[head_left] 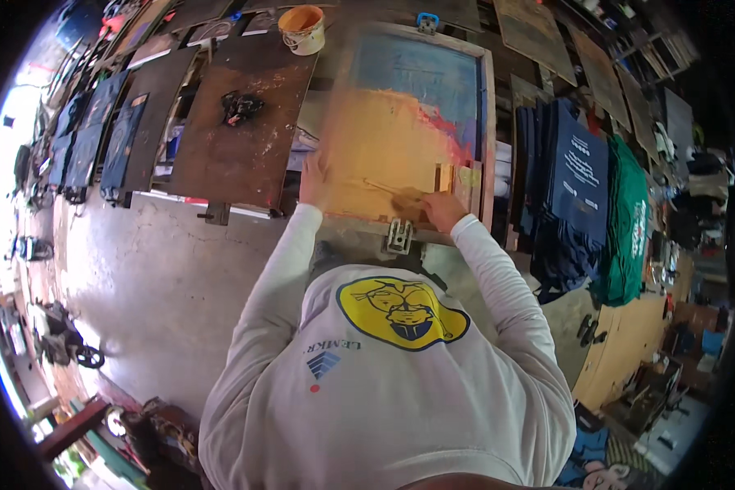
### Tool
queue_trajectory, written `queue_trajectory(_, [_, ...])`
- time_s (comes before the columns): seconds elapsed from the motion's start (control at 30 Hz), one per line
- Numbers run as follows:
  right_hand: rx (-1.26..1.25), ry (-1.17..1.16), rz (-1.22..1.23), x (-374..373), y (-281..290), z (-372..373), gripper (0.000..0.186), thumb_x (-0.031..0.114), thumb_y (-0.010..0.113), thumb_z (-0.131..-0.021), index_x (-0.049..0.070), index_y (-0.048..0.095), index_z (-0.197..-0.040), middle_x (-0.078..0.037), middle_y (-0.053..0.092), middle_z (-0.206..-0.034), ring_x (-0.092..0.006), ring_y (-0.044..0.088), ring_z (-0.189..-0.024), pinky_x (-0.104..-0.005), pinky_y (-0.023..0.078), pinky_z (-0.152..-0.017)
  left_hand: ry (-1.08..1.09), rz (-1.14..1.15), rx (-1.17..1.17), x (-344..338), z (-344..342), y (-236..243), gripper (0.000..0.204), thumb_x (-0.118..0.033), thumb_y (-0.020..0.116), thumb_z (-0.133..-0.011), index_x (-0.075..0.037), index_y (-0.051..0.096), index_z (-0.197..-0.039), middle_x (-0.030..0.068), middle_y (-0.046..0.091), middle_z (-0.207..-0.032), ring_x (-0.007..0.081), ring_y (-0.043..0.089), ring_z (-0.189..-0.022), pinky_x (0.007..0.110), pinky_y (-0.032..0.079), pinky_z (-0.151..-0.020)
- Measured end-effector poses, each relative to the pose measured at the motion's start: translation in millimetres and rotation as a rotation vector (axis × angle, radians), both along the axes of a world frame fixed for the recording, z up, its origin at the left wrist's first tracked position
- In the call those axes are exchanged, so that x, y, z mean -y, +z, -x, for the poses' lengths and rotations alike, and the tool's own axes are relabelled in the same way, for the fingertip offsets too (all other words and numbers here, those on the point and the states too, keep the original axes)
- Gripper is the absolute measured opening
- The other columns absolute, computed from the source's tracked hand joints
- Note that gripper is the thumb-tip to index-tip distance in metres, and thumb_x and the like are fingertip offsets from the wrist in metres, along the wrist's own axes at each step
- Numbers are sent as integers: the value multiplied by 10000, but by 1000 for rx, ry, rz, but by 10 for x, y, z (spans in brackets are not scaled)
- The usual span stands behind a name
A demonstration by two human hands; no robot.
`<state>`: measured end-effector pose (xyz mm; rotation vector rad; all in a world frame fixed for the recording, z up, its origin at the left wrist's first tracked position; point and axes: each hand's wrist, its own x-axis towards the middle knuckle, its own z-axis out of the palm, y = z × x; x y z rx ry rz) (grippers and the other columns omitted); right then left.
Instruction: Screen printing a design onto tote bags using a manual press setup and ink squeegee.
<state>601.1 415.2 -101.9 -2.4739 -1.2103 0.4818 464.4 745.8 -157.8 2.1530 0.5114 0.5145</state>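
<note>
A screen printing frame (488, 106) with wooden sides lies in front of me. Orange-yellow ink (384, 147) covers much of its mesh, with blue and red-pink areas toward the far and right sides. At its left edge, which looks smeared, my left hand (312, 181) is closed on the frame's side. My right hand (443, 211) is closed over the near right part of the mesh, pinching a thin stick-like tool (388, 189) that points left; its exact kind is unclear. Wooden pieces (465, 184) sit in the near right corner. A metal clamp (398, 235) is at the near edge.
An ink-stained bucket (302, 31) stands beyond a brown board (241, 155), which carries a crumpled dark cloth (238, 108). A blue clamp (427, 22) tops the frame's far end. Navy shirts (578, 171) and green shirts (626, 220) hang at the right.
</note>
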Motion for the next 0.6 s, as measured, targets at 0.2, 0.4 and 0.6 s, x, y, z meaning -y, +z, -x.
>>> queue_trajectory(0.2, [-62, 52, 34, 32, -63, -218, 256, 271, 593, -981, 54, 726, -997, -220, 717, -877, -433, 691, -848, -533, 540, -777, 241, -350, -139, 553, 343, 139, 561, -251, 592, -1017, -5, 430, -1494, 272, 501, -1496, 453, 449, -1409, 483, 390, -1163])
queue_trajectory(0.4, [-71, 281, 39, -80, -100, -219, 264, 286, 573, -994, 55, 697, -958, -229, 710, -859, -453, 682, -840, -552, 532, -773, 346, -337, -147, 563, 309, 42, 611, -382, 549, -1039, -24, 434, -1521, 237, 506, -1524, 388, 462, -1429, 460, 388, -1175])
queue_trajectory(0.6, [-29, 321, -10, 71, -102, -285, 271, 284, 571, -1001, 45, 676, -929, -230, 706, -846, -463, 677, -826, -555, 529, -767, 371, -299, -197, 609, 322, 106, 600, -380, 548, -1032, -62, 444, -1531, 173, 524, -1526, 357, 490, -1407, 442, 395, -1169])
